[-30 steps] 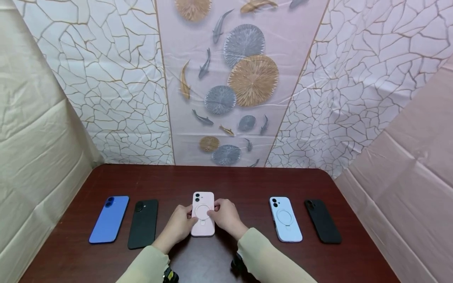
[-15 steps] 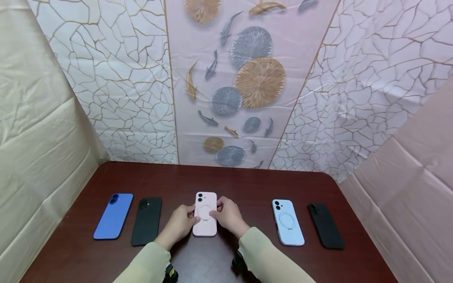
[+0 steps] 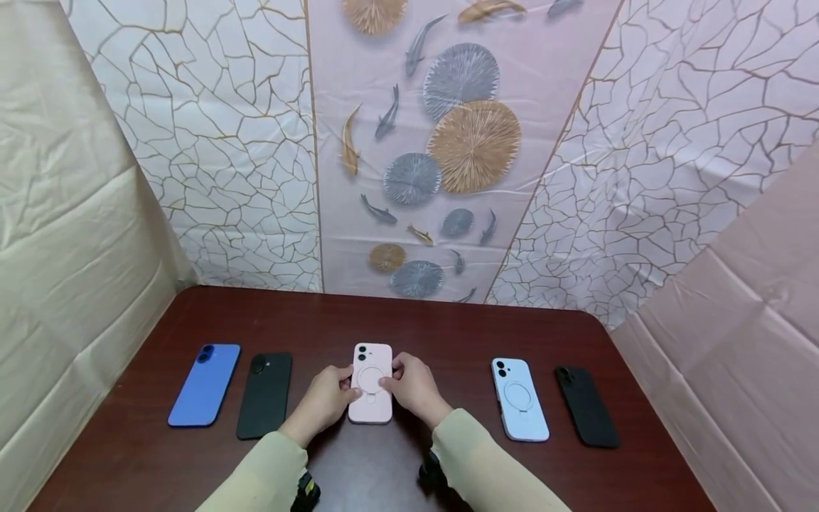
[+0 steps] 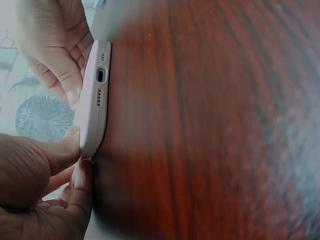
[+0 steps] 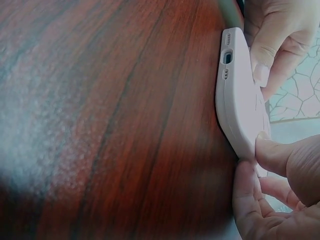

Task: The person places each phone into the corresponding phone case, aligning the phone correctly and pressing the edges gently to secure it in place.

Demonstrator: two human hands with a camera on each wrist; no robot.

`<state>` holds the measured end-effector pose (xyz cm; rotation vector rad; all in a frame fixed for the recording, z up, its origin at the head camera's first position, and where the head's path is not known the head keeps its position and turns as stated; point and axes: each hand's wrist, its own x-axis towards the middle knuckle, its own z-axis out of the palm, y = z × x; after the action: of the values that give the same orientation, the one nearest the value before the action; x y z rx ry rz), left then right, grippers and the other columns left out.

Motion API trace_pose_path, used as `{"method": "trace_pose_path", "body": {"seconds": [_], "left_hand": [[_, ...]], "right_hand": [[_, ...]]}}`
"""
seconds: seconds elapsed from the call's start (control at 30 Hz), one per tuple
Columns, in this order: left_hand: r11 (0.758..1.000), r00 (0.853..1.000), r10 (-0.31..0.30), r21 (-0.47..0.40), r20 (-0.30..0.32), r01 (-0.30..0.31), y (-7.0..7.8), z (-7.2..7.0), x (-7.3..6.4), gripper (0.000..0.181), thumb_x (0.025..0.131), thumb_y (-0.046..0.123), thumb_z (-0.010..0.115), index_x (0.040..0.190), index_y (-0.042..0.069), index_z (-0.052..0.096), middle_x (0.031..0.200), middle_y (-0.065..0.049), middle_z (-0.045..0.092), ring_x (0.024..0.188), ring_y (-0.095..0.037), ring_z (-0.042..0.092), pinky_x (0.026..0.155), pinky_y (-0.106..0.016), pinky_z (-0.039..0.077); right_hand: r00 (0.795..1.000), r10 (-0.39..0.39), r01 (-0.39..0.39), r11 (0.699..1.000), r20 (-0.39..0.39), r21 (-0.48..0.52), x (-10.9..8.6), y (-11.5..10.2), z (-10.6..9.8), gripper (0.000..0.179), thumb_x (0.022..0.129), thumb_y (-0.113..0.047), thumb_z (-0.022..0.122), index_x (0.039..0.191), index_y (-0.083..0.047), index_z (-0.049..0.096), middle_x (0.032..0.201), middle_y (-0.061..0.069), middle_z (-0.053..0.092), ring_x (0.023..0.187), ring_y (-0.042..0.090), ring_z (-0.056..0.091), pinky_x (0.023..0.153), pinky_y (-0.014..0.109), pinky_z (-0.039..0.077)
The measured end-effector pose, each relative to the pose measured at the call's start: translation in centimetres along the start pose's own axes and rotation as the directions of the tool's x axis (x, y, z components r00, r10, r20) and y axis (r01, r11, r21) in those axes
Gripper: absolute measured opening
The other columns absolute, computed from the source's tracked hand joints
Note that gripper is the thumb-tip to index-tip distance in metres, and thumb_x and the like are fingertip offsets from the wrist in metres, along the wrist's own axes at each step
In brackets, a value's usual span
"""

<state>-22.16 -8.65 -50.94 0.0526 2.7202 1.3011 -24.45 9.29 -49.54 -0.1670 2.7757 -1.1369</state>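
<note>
A pink phone in a case (image 3: 371, 407) lies back up on the table, with two camera lenses and a raised ring on its back. My left hand (image 3: 323, 400) pinches its left edge, thumb on the back. On the opposite edge my right hand (image 3: 414, 387) does the same. In the left wrist view, the bottom end of the pink phone (image 4: 94, 107) shows a charging port and speaker holes; the fingers (image 4: 82, 182) press its side near the tabletop. The right wrist view shows that end of the pink phone (image 5: 237, 100) too, with my right thumb (image 5: 272, 154) on its back.
A blue phone (image 3: 205, 387) and a dark phone (image 3: 264, 398) lie to the left on the brown table (image 3: 435, 323). To the right lie a light blue phone with a ring (image 3: 521, 409) and a black phone (image 3: 586, 409). Patterned cloth (image 3: 256, 178) hangs behind the table.
The head view has shifted slightly, so the whole scene sits a little further right. Both hands keep their hold on the pink phone, which stays on the table.
</note>
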Motion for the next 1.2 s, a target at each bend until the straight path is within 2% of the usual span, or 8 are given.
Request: {"method": "trace_pose_path", "body": {"seconds": [0.3, 0.5, 0.67, 0.73, 0.83, 0.9, 1.03, 1.2], "left_hand": [[1.000, 1.000, 0.017, 0.000, 0.018, -0.017, -0.3, 0.1, 0.0, 0.051, 0.087, 0.009, 0.072, 0.131, -0.008, 0.054, 0.083, -0.002, 0.054, 0.074, -0.014, 0.050, 0.064, -0.028, 0.044], [0.998, 0.999, 0.035, 0.042, 0.034, -0.037, -0.2, 0.0, 0.0, 0.051, 0.089, 0.010, 0.071, 0.133, -0.008, 0.052, 0.081, -0.004, 0.050, 0.070, -0.014, 0.048, 0.062, -0.028, 0.043], [0.992, 0.998, 0.061, 0.108, 0.036, -0.064, 0.4, -0.8, -0.6, 0.063, 0.086, 0.016, 0.073, 0.137, -0.008, 0.046, 0.094, -0.009, 0.057, 0.086, -0.020, 0.057, 0.075, -0.037, 0.050], [0.987, 0.998, 0.053, 0.152, 0.016, -0.055, 0.5, -1.4, -1.0, 0.068, 0.086, 0.020, 0.074, 0.140, -0.006, 0.042, 0.108, -0.016, 0.060, 0.106, -0.030, 0.057, 0.089, -0.046, 0.048], [0.968, 0.999, 0.030, 0.248, -0.029, -0.022, 0.3, -2.4, -1.7, 0.072, 0.086, 0.026, 0.074, 0.143, -0.003, 0.040, 0.129, -0.025, 0.052, 0.123, -0.041, 0.046, 0.096, -0.056, 0.041], [0.949, 0.997, 0.022, 0.316, -0.068, 0.001, 0.0, -3.2, -2.0, 0.075, 0.085, 0.030, 0.075, 0.143, -0.002, 0.040, 0.135, -0.027, 0.046, 0.124, -0.045, 0.042, 0.095, -0.058, 0.041], [0.914, 0.988, 0.019, 0.404, -0.151, 0.044, -1.1, -4.9, -2.4, 0.080, 0.082, 0.032, 0.078, 0.142, -0.003, 0.040, 0.130, -0.030, 0.044, 0.114, -0.045, 0.044, 0.087, -0.058, 0.043], [0.901, 0.980, -0.018, 0.423, -0.196, 0.101, -2.4, -6.6, -2.9, 0.087, 0.080, 0.035, 0.079, 0.143, -0.006, 0.035, 0.131, -0.034, 0.038, 0.118, -0.050, 0.036, 0.088, -0.064, 0.037]], "right_hand": [[1.000, 0.009, -0.009, 1.000, -0.004, -0.004, -0.2, 0.0, 0.1, 0.028, 0.086, -0.018, 0.076, 0.103, -0.003, 0.061, 0.079, 0.003, 0.056, 0.069, 0.017, 0.053, 0.061, 0.031, 0.047], [0.999, 0.023, -0.023, 1.000, 0.025, -0.004, -0.2, -0.2, -0.2, 0.034, 0.087, -0.021, 0.075, 0.110, -0.001, 0.060, 0.080, 0.003, 0.057, 0.069, 0.017, 0.054, 0.060, 0.031, 0.047], [1.000, -0.014, 0.014, 1.000, 0.010, -0.010, -0.5, 0.3, -1.3, 0.041, 0.089, -0.022, 0.072, 0.120, 0.000, 0.058, 0.085, 0.002, 0.059, 0.073, 0.015, 0.055, 0.065, 0.033, 0.048], [0.999, -0.048, 0.047, 0.998, -0.014, -0.033, -0.7, 0.8, -2.1, 0.041, 0.089, -0.023, 0.071, 0.122, -0.002, 0.058, 0.088, 0.002, 0.061, 0.077, 0.016, 0.057, 0.069, 0.034, 0.049], [0.994, -0.091, 0.084, 0.991, -0.065, -0.103, -0.8, 1.9, -3.6, 0.041, 0.090, -0.023, 0.071, 0.124, -0.003, 0.059, 0.096, 0.005, 0.064, 0.087, 0.019, 0.060, 0.077, 0.039, 0.050], [0.992, -0.086, 0.072, 0.986, -0.096, -0.148, -0.8, 2.8, -4.9, 0.042, 0.090, -0.024, 0.071, 0.125, -0.004, 0.058, 0.105, 0.008, 0.065, 0.096, 0.023, 0.062, 0.083, 0.042, 0.050], [0.990, -0.034, 0.005, 0.979, -0.136, -0.205, -1.1, 4.6, -7.4, 0.044, 0.091, -0.024, 0.070, 0.129, -0.004, 0.057, 0.120, 0.014, 0.062, 0.110, 0.030, 0.058, 0.090, 0.047, 0.048], [0.986, -0.003, -0.041, 0.964, -0.166, -0.264, -1.9, 6.6, -10.2, 0.046, 0.091, -0.022, 0.069, 0.130, -0.001, 0.055, 0.124, 0.020, 0.058, 0.111, 0.035, 0.056, 0.088, 0.050, 0.048]]}}
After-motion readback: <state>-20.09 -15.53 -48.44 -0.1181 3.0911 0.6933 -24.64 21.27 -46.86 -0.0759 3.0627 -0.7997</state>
